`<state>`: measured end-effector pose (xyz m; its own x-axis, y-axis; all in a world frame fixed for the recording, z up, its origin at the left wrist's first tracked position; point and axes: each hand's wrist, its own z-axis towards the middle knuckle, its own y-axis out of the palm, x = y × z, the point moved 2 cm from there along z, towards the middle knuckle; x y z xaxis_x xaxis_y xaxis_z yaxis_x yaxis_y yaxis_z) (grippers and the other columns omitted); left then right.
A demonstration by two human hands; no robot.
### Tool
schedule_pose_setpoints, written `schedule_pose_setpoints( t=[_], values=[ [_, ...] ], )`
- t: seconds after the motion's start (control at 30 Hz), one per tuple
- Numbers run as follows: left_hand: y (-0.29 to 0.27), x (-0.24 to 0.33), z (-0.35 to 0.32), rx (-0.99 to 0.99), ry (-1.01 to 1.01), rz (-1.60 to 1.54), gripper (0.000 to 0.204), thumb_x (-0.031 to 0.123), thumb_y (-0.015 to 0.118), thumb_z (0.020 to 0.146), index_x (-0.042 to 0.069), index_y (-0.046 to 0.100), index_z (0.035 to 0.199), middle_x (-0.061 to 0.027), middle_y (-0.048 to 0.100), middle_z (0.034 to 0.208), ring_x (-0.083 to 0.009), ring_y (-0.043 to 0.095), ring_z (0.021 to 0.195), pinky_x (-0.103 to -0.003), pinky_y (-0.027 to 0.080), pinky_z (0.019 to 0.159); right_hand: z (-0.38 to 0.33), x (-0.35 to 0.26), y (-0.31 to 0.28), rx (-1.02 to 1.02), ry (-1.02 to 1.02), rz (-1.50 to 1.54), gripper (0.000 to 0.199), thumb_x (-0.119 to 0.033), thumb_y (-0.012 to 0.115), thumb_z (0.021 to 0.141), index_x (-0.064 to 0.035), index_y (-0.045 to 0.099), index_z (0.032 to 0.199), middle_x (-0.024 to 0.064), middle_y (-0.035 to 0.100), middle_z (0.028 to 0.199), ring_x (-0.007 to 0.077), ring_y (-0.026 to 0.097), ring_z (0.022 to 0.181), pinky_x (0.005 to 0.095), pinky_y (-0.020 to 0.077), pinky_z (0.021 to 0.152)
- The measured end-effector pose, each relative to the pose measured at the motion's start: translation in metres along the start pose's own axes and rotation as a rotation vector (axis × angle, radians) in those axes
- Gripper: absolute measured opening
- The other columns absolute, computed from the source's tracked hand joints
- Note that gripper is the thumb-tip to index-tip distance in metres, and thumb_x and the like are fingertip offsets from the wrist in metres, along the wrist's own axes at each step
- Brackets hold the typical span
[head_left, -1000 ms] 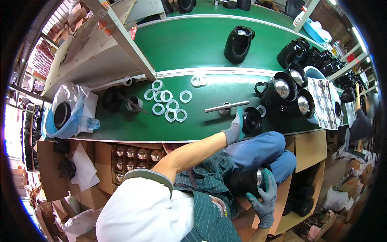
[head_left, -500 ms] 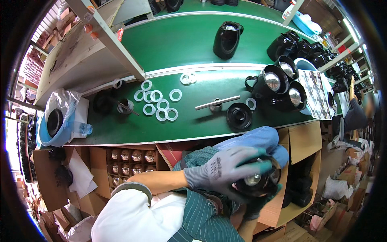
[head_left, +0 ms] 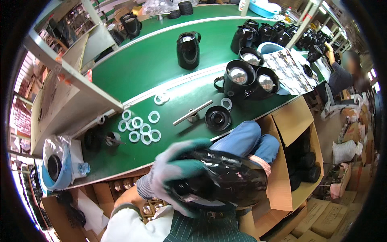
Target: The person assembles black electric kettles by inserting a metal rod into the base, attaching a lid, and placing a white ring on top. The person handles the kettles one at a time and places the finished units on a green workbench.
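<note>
A glossy black jug body point(head_left: 225, 177) is up close to the camera above my lap, blurred by motion. My left hand point(head_left: 173, 167), in a grey glove with a green palm, is wrapped over its left side and top. The jug hides most of my right hand point(head_left: 258, 161); only a strip of wrist shows at the jug's right edge, and it seems to hold the jug from behind. My blue-jeaned knees sit just beyond, against the green bench point(head_left: 161, 68).
On the bench lie several white rings point(head_left: 139, 129), a metal rod point(head_left: 192, 113), a black round lid point(head_left: 217, 118) and open black jugs with steel liners point(head_left: 238, 76). A tall black jug point(head_left: 188, 48) stands further back. A cardboard box point(head_left: 290, 121) is at my right, another person point(head_left: 342, 72) beyond it.
My left hand left the black lid on the bench and came back to my lap. Both hands have lifted the black jug body up toward the camera.
</note>
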<state>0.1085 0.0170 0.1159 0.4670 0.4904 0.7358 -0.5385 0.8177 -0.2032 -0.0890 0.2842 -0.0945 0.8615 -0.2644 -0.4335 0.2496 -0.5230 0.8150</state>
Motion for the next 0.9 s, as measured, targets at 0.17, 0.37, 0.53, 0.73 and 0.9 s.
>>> schedule_pose_setpoints(
  t=[0.17, 0.37, 0.53, 0.73, 0.9],
  values=[
    [-0.039, -0.023, -0.031, 0.618, -0.127, 0.127, 0.119, 0.032, 0.097, 0.063, 0.003, 0.03, 0.157, -0.0213, 0.041, 0.155, -0.0339, 0.049, 0.138, -0.049, 0.044, 0.114, 0.011, -0.012, -0.003, -0.013, 0.017, -0.039, 0.073, -0.057, 0.049, 0.102, -0.0136, 0.035, 0.159, 0.0153, 0.045, 0.157, 0.0338, 0.042, 0.144, 0.0521, 0.0389, 0.117],
    [-0.093, -0.026, -0.039, 0.652, -0.298, 0.862, 0.094, 0.048, 0.091, 0.072, -0.001, 0.052, 0.142, -0.0183, 0.063, 0.134, -0.0286, 0.061, 0.124, -0.041, 0.049, 0.107, 0.022, -0.012, 0.001, -0.062, 0.064, -0.056, 0.072, -0.055, 0.049, 0.102, -0.0136, 0.034, 0.159, 0.0152, 0.045, 0.156, 0.0339, 0.043, 0.144, 0.052, 0.0398, 0.116],
    [-0.089, 0.007, -0.124, 0.624, -1.024, 0.968, 0.113, 0.058, 0.086, 0.07, 0.002, 0.036, 0.154, -0.0247, 0.052, 0.144, -0.0352, 0.053, 0.135, -0.042, 0.044, 0.112, 0.044, -0.003, 0.008, -0.136, 0.233, -0.076, 0.072, -0.054, 0.048, 0.102, -0.0136, 0.034, 0.16, 0.0151, 0.046, 0.156, 0.034, 0.044, 0.143, 0.0519, 0.0406, 0.116],
    [-0.071, 0.096, -0.258, 0.766, -1.544, 1.275, 0.108, 0.054, 0.087, 0.066, 0.005, 0.043, 0.151, -0.0236, 0.056, 0.141, -0.0382, 0.055, 0.131, -0.045, 0.046, 0.11, 0.08, 0.006, 0.032, -0.264, 0.386, -0.097, 0.071, -0.053, 0.048, 0.103, -0.0136, 0.034, 0.16, 0.015, 0.046, 0.156, 0.0342, 0.045, 0.143, 0.0519, 0.0414, 0.115],
    [-0.064, 0.166, -0.325, 1.024, -1.779, 1.127, 0.104, 0.055, 0.089, 0.063, 0.003, 0.052, 0.145, -0.0226, 0.063, 0.135, -0.0351, 0.063, 0.123, -0.043, 0.05, 0.104, 0.103, 0.033, 0.057, -0.351, 0.499, -0.089, 0.07, -0.052, 0.048, 0.103, -0.0136, 0.034, 0.16, 0.0149, 0.047, 0.156, 0.0343, 0.046, 0.142, 0.0518, 0.0422, 0.115]
  ],
)
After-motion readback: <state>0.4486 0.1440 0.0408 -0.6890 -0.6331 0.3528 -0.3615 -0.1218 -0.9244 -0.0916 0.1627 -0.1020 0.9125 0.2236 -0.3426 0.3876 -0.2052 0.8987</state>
